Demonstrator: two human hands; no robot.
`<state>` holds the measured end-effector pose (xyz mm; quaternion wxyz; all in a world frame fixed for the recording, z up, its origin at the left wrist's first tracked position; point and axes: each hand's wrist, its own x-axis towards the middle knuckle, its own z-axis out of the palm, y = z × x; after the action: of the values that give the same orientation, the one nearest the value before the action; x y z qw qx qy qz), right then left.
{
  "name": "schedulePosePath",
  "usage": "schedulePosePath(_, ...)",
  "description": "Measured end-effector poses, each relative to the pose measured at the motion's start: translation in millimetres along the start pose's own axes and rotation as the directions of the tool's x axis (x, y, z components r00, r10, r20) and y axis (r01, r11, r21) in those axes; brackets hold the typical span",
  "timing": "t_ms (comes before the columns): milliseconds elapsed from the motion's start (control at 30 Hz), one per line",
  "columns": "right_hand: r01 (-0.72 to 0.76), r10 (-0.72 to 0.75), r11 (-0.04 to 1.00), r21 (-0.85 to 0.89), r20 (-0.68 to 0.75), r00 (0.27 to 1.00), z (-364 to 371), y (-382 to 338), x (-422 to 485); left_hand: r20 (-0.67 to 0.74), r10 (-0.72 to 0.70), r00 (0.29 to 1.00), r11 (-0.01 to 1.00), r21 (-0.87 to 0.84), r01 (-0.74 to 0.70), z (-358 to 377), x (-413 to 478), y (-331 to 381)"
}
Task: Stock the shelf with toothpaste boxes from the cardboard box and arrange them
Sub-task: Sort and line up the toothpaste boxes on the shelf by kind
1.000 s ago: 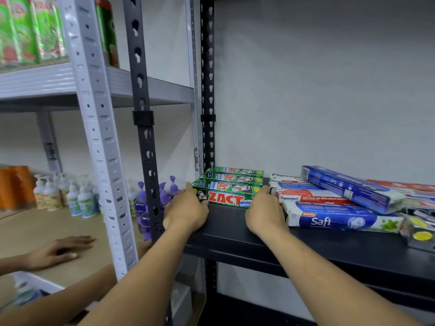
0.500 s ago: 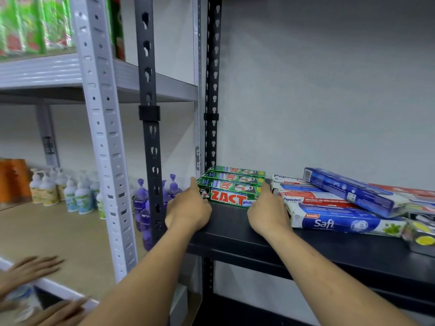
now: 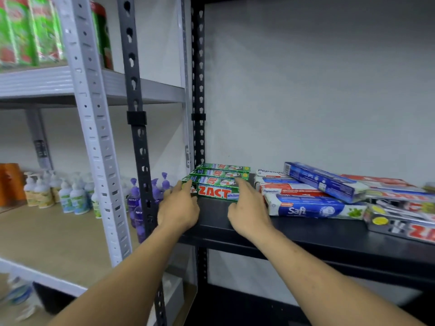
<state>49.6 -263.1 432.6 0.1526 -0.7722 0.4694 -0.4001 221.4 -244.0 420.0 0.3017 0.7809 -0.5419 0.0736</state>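
Several green ZACT toothpaste boxes lie in a tight row at the left end of the black shelf. My left hand touches the row's left end with its fingers stretched forward. My right hand touches the right end, index finger laid along the box side. Neither hand wraps round a box. To the right lies a loose pile: a white and blue Safi box, red and white Pepsodent boxes, and a blue box lying slantwise on top. The cardboard box is out of view.
More silver and red toothpaste boxes lie at the shelf's far right. A black upright post and a white post stand just left of my left hand. The neighbouring shelf holds soap pump bottles and purple bottles.
Both hands stay at the ends of the green row, with their fingers now stretched out more. Another person's hands at the lower left have gone from view.
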Motion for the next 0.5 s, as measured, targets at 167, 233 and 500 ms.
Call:
schedulePosePath(167,0.069,-0.066,0.994,0.083,-0.029,0.997,-49.0,6.6,-33.5,-0.027,0.039,0.999,0.972,-0.231,-0.044,-15.9,-35.6,21.4)
schedulePosePath(233,0.095,-0.092,0.992,0.085,-0.048,0.995,-74.1,14.4,-44.9,-0.068,0.08,0.994,0.973,-0.209,-0.093,-20.2,-48.1,35.0)
schedulePosePath(500,0.042,-0.057,0.992,-0.117,-0.133,0.989,-187.2,94.5,-75.5,-0.033,0.436,0.899,0.896,-0.084,-0.437,-5.6,-82.1,145.4)
